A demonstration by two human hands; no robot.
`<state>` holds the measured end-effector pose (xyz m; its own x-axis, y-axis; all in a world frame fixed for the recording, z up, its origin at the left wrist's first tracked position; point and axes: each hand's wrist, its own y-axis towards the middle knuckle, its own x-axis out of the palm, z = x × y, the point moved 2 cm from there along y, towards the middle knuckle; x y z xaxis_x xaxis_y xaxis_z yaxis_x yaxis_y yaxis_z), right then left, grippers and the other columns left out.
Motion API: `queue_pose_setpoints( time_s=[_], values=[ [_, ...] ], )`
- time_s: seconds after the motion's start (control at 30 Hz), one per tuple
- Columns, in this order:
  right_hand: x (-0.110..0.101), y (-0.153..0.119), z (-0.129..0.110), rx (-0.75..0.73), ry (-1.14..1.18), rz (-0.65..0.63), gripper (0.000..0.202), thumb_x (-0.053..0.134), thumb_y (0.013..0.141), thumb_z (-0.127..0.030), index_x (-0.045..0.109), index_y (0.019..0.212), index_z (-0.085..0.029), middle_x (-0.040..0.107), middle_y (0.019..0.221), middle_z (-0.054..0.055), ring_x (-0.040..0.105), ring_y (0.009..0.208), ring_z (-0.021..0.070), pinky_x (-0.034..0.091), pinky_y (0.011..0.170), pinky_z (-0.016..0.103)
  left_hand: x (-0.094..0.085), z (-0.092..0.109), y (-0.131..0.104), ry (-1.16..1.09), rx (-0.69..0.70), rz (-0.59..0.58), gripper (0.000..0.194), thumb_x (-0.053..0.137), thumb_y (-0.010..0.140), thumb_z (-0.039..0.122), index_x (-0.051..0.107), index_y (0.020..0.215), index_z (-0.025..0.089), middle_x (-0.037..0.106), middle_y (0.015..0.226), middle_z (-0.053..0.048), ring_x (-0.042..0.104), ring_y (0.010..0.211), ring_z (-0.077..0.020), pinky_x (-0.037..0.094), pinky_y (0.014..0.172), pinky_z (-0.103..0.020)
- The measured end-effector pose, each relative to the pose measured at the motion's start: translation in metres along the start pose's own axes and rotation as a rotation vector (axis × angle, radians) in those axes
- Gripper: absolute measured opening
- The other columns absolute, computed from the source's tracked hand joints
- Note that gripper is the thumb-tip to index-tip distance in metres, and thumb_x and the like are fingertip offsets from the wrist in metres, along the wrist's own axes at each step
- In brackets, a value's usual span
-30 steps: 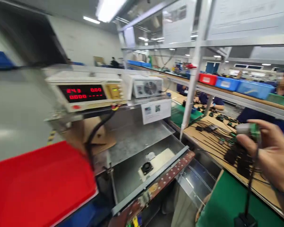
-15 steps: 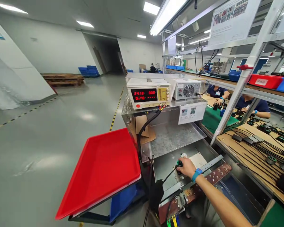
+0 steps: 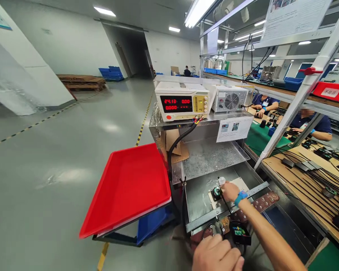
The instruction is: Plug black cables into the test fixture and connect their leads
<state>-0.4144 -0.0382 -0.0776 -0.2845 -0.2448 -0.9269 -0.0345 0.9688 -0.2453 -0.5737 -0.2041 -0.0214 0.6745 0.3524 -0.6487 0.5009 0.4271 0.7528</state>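
My right hand [image 3: 228,191] reaches into a steel tray [image 3: 197,195] and grips a small round black and green part [image 3: 216,193] that sits on a white plate [image 3: 238,183]. A black cable [image 3: 227,207] runs from the part down to a black plug block [image 3: 241,233] with coloured contacts. My left hand [image 3: 217,254] is at the bottom edge with its fingers curled close to that block; whether it grips the block is hidden. A blue band [image 3: 240,197] is on my right wrist.
A red tray [image 3: 127,188] lies left on a blue bin. A power supply [image 3: 182,105] with red digits and a fan unit [image 3: 230,100] stand on the steel shelf. Black cables and parts cover the cardboard bench [image 3: 305,169] at right. Two seated co-workers [image 3: 310,122] work behind.
My view steadied on the test station. My right hand carried the part into the steel tray and onto the white plate. My left hand came into view at the bottom by the plug block.
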Motion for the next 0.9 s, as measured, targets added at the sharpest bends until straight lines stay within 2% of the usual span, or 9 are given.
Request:
queue_pose_setpoints(
  time_s=[0.1,0.2,0.3,0.37,0.43,0.57,0.63,0.77,0.9],
  values=[
    [-0.018,-0.033,-0.003,-0.149,0.091,-0.030,0.024,0.049,0.100,-0.025,0.069,0.094,-0.014,0.071,0.105,0.014,0.067,0.102,0.0242,0.048,0.088,0.031,0.027,0.016,0.007,-0.092,0.165,-0.139,0.042,0.058,0.092,0.031,0.053,0.052,0.020,0.046,0.045,0.002,0.039,0.046,-0.0122,0.015,0.045,-0.032],
    [-0.008,-0.083,-0.020,-0.355,0.659,-0.372,0.047,0.044,0.102,-0.057,0.064,0.094,-0.016,0.067,0.082,0.005,0.064,0.075,0.0167,0.050,0.068,0.026,0.065,0.034,0.000,-0.325,0.163,-0.315,0.054,0.042,0.103,0.034,0.046,0.051,0.019,0.046,0.047,0.001,0.032,0.049,-0.0124,0.015,0.046,-0.029],
    [0.012,-0.122,-0.034,-0.288,1.212,-0.593,0.058,0.058,0.089,-0.072,0.061,0.097,-0.015,0.057,0.062,-0.002,0.047,0.048,0.0093,0.038,0.044,0.020,0.087,0.045,-0.019,-0.720,0.017,-0.365,0.066,0.011,0.104,0.050,0.028,0.048,0.021,0.039,0.045,-0.001,0.026,0.049,-0.0146,0.019,0.049,-0.031],
    [0.020,-0.136,-0.034,-0.205,1.352,-0.532,0.057,0.065,0.086,-0.070,0.062,0.094,-0.014,0.049,0.054,-0.007,0.034,0.040,0.0061,0.026,0.038,0.018,0.083,0.043,-0.036,-0.944,-0.149,-0.272,0.070,0.013,0.101,0.061,0.035,0.047,0.022,0.045,0.047,-0.004,0.035,0.049,-0.0153,0.027,0.050,-0.031],
    [0.023,-0.144,-0.032,-0.173,1.432,-0.491,0.055,0.066,0.086,-0.068,0.062,0.092,-0.014,0.044,0.050,-0.009,0.028,0.039,0.0051,0.021,0.037,0.018,0.066,0.033,-0.053,-0.991,-0.340,-0.135,0.063,0.027,0.102,0.058,0.056,0.057,0.024,0.059,0.058,-0.007,0.052,0.059,-0.0180,0.040,0.058,-0.032],
    [0.029,-0.159,-0.031,-0.133,1.492,-0.517,0.052,0.067,0.086,-0.068,0.060,0.090,-0.016,0.039,0.047,-0.011,0.020,0.037,0.0045,0.017,0.036,0.019,0.024,-0.003,-0.072,-0.775,-1.025,0.203,0.027,0.052,0.098,0.043,0.069,0.092,0.022,0.071,0.084,-0.007,0.065,0.080,-0.0209,0.051,0.077,-0.033],
    [0.033,-0.166,-0.036,-0.154,1.485,-0.529,0.053,0.066,0.086,-0.069,0.059,0.089,-0.017,0.038,0.046,-0.011,0.019,0.037,0.0044,0.015,0.036,0.019,0.015,-0.013,-0.070,-0.806,-1.277,0.256,0.035,0.066,0.089,0.053,0.068,0.098,0.019,0.072,0.089,-0.007,0.066,0.082,-0.0204,0.052,0.076,-0.030],
    [0.044,-0.176,-0.045,-0.213,1.459,-0.536,0.056,0.063,0.087,-0.071,0.059,0.087,-0.016,0.038,0.048,-0.010,0.020,0.038,0.0037,0.014,0.037,0.019,0.010,-0.017,-0.064,-1.200,-1.387,0.179,0.042,0.071,0.084,0.058,0.065,0.085,0.016,0.059,0.066,0.002,0.050,0.061,-0.0094,0.041,0.058,-0.021],
    [0.057,-0.184,-0.041,-0.200,1.486,-0.504,0.049,0.070,0.086,-0.065,0.054,0.094,-0.019,0.042,0.050,-0.011,0.025,0.039,0.0042,0.016,0.038,0.018,0.006,-0.011,-0.082,-1.599,-1.534,0.148,0.045,0.086,0.071,0.054,0.064,0.079,0.015,0.053,0.061,0.004,0.043,0.055,-0.0063,0.032,0.049,-0.019]
  ],
)
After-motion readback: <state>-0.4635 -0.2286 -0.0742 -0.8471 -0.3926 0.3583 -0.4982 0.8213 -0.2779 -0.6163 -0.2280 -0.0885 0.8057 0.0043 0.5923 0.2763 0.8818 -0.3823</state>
